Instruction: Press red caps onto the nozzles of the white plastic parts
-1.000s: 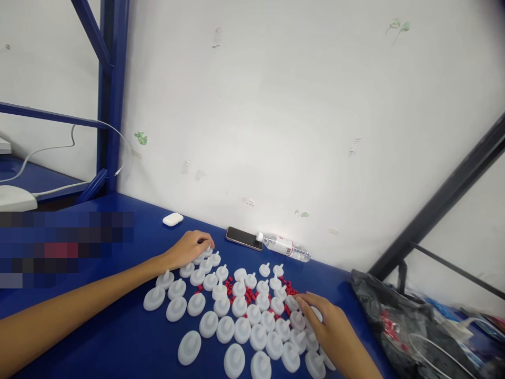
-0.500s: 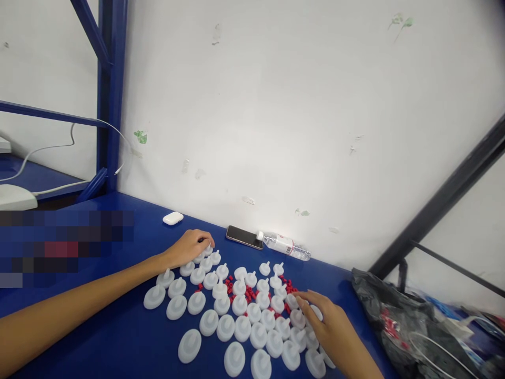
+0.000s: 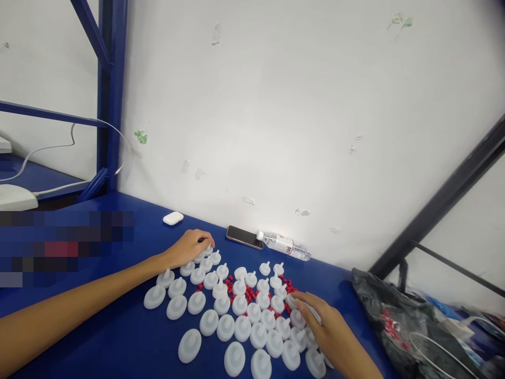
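Many white plastic caps with pointed spouts (image 3: 242, 328) lie spread over the blue tabletop (image 3: 130, 337), mostly spout up. Small red plastic pieces (image 3: 249, 293) are scattered among them. At the far left edge of the group, my left hand (image 3: 190, 247) has its fingers curled at the spout of a white cap (image 3: 208, 250); its fingertips are partly hidden. My right hand (image 3: 324, 320) lies over the caps on the right side, fingers stretched out and touching a cap (image 3: 291, 301). Some caps under its palm are covered.
Against the wall lie a phone (image 3: 244, 237) and a clear water bottle (image 3: 283, 245). A small white case (image 3: 173, 218) sits farther left. A dark plastic bag (image 3: 373, 295) with red pieces is at the right. Blue metal posts (image 3: 112, 95) rise at the left.
My right hand has shifted slightly left, and its fingers now cover a cap that showed beneath them before. My left hand has stayed in place.
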Motion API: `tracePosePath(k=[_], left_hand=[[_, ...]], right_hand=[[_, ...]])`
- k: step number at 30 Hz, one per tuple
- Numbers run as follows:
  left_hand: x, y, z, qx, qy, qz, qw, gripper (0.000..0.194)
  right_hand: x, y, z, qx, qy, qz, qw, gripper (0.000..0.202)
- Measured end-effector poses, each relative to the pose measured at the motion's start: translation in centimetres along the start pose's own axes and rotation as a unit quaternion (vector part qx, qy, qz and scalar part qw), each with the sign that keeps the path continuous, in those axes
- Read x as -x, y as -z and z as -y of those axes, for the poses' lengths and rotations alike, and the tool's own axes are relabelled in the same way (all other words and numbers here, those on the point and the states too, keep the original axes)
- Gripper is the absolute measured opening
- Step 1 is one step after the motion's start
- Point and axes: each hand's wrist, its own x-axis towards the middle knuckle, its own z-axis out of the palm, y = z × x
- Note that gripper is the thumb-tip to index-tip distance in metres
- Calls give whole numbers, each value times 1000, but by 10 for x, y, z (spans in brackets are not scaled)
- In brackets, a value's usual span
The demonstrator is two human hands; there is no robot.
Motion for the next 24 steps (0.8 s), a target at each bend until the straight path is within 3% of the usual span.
tracePosePath(k=[10, 24], left_hand=[[0, 0, 0, 8, -5, -1, 1000, 43], [-1, -2, 5, 8, -6, -5, 1000, 41]], right_hand=[[-1, -1, -4, 23, 14, -39, 999, 57], [-2, 12, 13, 6, 2, -67, 998, 46]])
